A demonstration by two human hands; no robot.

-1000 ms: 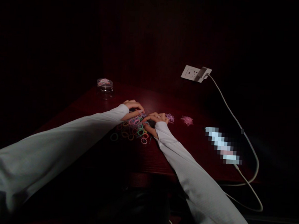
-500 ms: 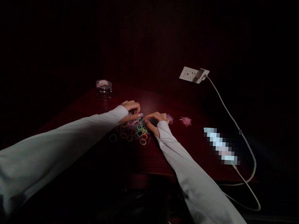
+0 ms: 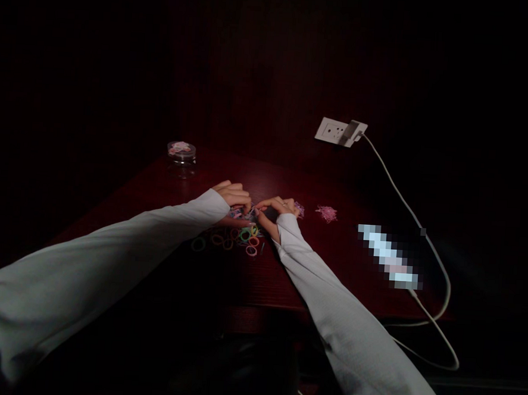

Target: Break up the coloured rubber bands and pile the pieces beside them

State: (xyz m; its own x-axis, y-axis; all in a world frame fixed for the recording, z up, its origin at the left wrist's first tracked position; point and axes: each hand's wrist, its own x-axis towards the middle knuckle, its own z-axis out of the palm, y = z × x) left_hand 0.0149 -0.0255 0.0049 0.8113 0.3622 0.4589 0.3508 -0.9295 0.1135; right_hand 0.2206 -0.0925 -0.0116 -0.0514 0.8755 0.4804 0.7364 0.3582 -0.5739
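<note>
While the left hand (image 3: 235, 196) curled over small multicoloured rings (image 3: 253, 241), the right hand (image 3: 277, 208) arched alongside.
Fingers bent inward; whether they pinched anything was unclear.

Faintly glossy, grained dark-red wood tabletop (image 3: 259, 280); matt cloth sleeves (image 3: 122, 248); clear plastic-looking container (image 3: 181, 153).

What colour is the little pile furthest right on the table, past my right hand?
The little pile is pink, clearest in the head view.
</note>
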